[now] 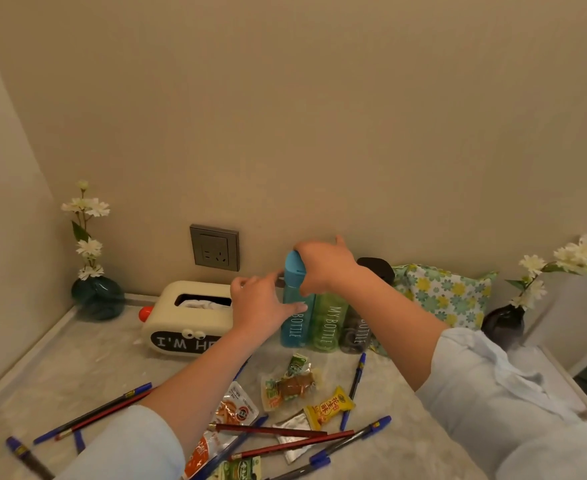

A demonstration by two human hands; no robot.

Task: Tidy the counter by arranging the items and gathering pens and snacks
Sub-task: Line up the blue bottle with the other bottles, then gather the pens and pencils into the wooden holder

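Three tall bottles stand in a row by the back wall: a blue bottle (294,320), a green bottle (330,322) and a dark bottle (356,336). My right hand (323,263) grips the blue bottle's cap from above. My left hand (259,303) rests its thumb and fingers against the blue bottle's left side. Blue pens (354,386) and red pencils (295,443) lie scattered across the marble counter (77,368). Snack packets (290,386) sit among them near the front, including a yellow one (330,407).
A cream tissue box (184,320) stands left of the bottles, under a wall socket (215,247). A dark vase with white flowers (96,296) fills the back left corner. A floral pouch (448,294) and another flower vase (503,322) sit at the right.
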